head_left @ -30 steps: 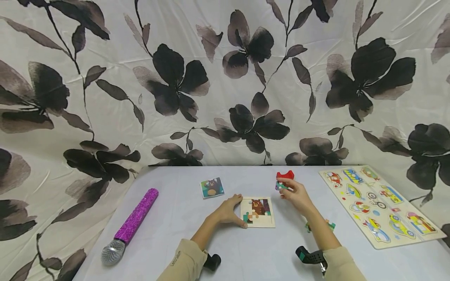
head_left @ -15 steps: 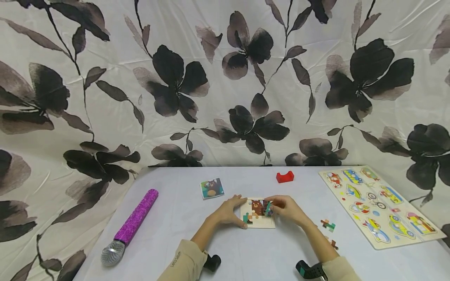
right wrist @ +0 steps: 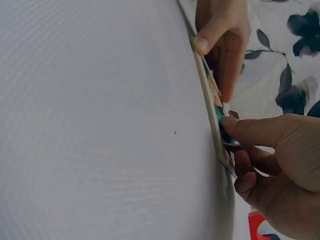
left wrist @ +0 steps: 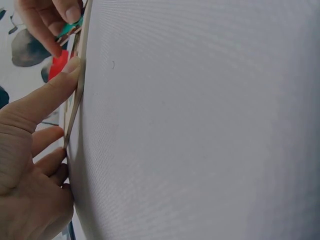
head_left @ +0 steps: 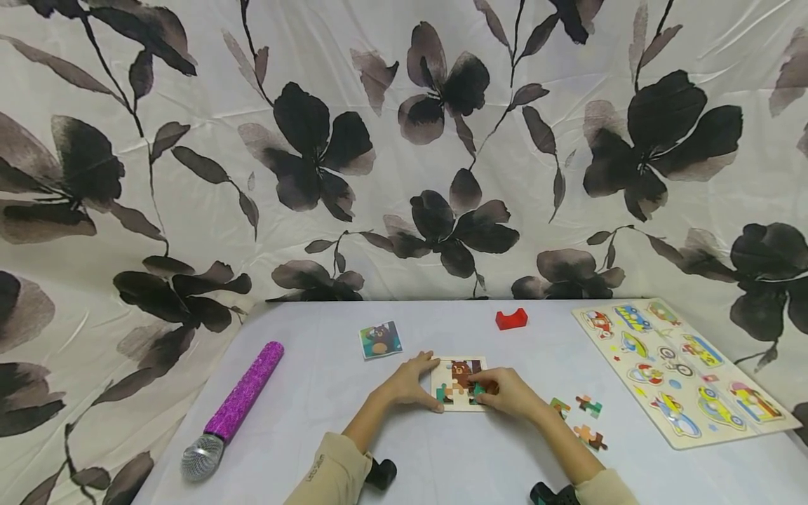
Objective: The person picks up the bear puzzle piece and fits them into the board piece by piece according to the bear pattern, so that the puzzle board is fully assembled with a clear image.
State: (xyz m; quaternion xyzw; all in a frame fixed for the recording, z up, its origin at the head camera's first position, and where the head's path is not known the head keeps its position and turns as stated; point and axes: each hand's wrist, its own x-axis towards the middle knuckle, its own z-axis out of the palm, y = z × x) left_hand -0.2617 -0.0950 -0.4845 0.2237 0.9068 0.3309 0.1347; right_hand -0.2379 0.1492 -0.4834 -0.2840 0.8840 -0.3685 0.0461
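A small wooden puzzle board with a brown bear picture lies partly filled at the table's middle. My left hand holds it at its left side, thumb at the near corner and fingers toward the far corner; the left wrist view shows the thumb on the board's edge. My right hand pinches a teal puzzle piece between thumb and fingers, right at the board's near right part. Those fingers cover some of the piece and the board's right edge.
Several loose puzzle pieces lie right of the right hand. A bear picture card and a red notched block lie farther back. A purple glitter microphone is at left, a vehicle puzzle board at right.
My right hand has brought a puzzle piece from beside the red block to the board, then down toward its near right part. The left hand has stayed at the board.
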